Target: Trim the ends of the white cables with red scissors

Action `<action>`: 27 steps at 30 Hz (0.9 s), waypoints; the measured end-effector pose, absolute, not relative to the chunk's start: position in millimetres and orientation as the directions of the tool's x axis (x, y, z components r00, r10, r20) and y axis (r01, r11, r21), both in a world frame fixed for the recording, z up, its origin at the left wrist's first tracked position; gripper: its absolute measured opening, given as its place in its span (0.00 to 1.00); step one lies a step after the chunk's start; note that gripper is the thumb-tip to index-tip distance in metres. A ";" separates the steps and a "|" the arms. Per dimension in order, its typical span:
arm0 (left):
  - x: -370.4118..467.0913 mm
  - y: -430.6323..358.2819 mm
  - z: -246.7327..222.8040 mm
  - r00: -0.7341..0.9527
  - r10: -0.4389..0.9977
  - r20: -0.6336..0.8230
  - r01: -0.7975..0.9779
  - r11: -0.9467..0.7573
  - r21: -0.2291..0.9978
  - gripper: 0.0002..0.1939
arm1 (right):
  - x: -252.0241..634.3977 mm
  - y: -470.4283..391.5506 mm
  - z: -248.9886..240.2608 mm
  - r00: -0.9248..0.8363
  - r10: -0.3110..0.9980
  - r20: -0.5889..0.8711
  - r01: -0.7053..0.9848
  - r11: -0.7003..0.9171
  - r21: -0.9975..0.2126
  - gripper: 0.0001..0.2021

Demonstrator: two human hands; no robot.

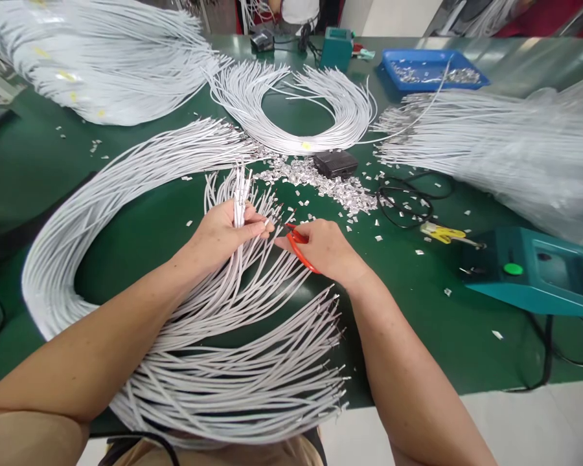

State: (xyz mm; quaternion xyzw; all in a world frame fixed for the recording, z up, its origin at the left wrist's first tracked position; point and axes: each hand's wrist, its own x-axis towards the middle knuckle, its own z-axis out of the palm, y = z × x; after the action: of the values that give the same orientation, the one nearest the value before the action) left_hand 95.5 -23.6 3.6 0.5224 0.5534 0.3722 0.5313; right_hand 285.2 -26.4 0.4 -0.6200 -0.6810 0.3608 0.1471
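My left hand [228, 226] is closed around several white cables [241, 194], whose ends stick up above the fist. Its thumb and forefinger pinch one cable end near the tool in the other hand. My right hand [328, 249] grips red-handled pliers or cutters [301, 249]; the jaws point left, close to that pinched end, and their exact kind is hard to make out. Beneath both hands spreads a large bundle of white cables [243, 382], curving round to the left, with its stripped or tipped ends fanned toward the right.
Small silvery scraps [340, 191] lie scattered around a black block [335, 164]. A blue tray [434, 81] holds more small pieces. Further cable bundles [111, 65] lie at the back. On the right sit a teal machine [534, 265], yellow-handled tool [442, 233] and black cord [408, 200].
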 end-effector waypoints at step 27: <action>95.4 -24.4 -2.9 0.442 0.862 -0.249 -0.110 0.327 0.939 0.18 | 272.0 -24.4 -15.3 -0.221 0.974 0.037 -0.136 0.007 -0.991 0.12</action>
State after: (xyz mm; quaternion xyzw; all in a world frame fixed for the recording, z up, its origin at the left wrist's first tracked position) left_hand 95.4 -24.4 -2.9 0.4679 0.4018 0.3428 0.7086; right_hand 272.0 -24.4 -15.3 -0.4001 -0.5236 0.5801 0.4787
